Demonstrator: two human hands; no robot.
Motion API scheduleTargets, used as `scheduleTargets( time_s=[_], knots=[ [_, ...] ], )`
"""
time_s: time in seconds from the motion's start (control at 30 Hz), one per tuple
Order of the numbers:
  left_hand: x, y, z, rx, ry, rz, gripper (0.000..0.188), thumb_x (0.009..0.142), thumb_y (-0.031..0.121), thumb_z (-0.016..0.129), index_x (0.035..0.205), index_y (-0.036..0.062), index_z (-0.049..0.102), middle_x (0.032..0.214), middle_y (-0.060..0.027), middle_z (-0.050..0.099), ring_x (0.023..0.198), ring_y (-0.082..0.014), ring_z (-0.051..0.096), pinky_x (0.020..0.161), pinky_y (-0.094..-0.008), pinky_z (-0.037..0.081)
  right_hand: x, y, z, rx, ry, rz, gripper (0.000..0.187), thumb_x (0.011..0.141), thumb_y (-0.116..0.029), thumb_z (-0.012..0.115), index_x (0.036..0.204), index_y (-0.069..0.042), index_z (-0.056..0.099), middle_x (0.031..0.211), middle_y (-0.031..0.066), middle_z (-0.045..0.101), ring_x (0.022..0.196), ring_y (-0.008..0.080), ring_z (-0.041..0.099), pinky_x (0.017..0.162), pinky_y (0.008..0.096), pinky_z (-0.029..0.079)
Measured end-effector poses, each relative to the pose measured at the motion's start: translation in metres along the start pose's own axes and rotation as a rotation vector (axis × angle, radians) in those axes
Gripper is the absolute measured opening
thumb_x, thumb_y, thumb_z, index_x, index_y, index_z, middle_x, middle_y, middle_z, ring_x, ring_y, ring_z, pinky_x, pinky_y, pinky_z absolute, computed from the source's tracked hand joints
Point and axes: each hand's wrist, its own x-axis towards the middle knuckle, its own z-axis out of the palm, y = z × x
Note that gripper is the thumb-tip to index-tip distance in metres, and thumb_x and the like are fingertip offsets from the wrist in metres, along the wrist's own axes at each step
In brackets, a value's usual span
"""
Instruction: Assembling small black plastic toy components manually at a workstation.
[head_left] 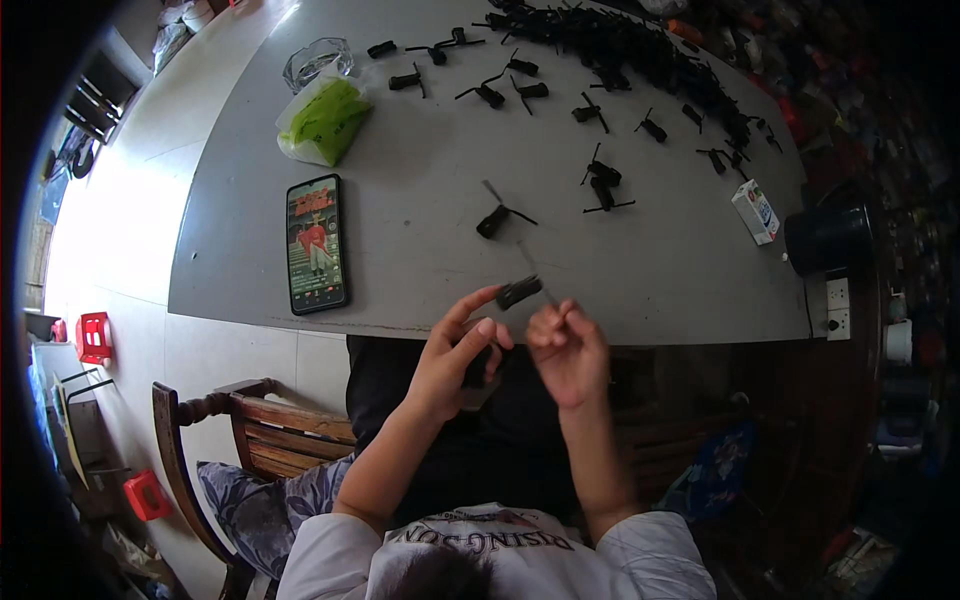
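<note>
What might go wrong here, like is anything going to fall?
The smartphone lies close to the front edge of the gray table, so a bump might knock it off. The small black bundle is only at the fingertips of the left hand, so it might slip.

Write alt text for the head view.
A person's left hand touches a small black bundle near the edge of a grey table; the right hand, fingers curled, is close beside it. Similar bundles lie scattered beyond, with a dense pile at far right. A lit phone, green bag and glass dish sit left, a carton right.
</note>
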Motion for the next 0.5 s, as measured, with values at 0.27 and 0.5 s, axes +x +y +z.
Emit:
scheduleTargets(
  time_s=[0.27,0.5],
  knots=[
    [-0.014,0.005,-0.014,0.211,-0.042,0.107,0.021,0.081,0.007,0.064,0.099,-0.0039,0.063,0.080,-0.0054,0.062,0.064,-0.0087,0.054,0.060,-0.0199,0.043,-0.020,0.011,0.013,-0.807,-0.007,-0.163,0.036,0.085,-0.038,0.061,0.096,-0.006,0.048,0.090,0.0043,0.056,0.081,0.0117,0.055,0.074,0.0268,0.044],
    [-0.028,0.024,-0.010,0.688,-0.226,0.380,0.027,0.073,0.000,0.066,0.100,-0.0016,0.066,0.066,-0.0039,0.057,0.059,-0.0115,0.051,0.058,-0.0225,0.040,-0.030,-0.003,0.040,-0.907,-0.138,0.225,0.027,0.081,-0.017,0.068,0.094,-0.004,0.049,0.090,0.0051,0.056,0.073,0.0090,0.055,0.071,0.0204,0.044]
  ],
)
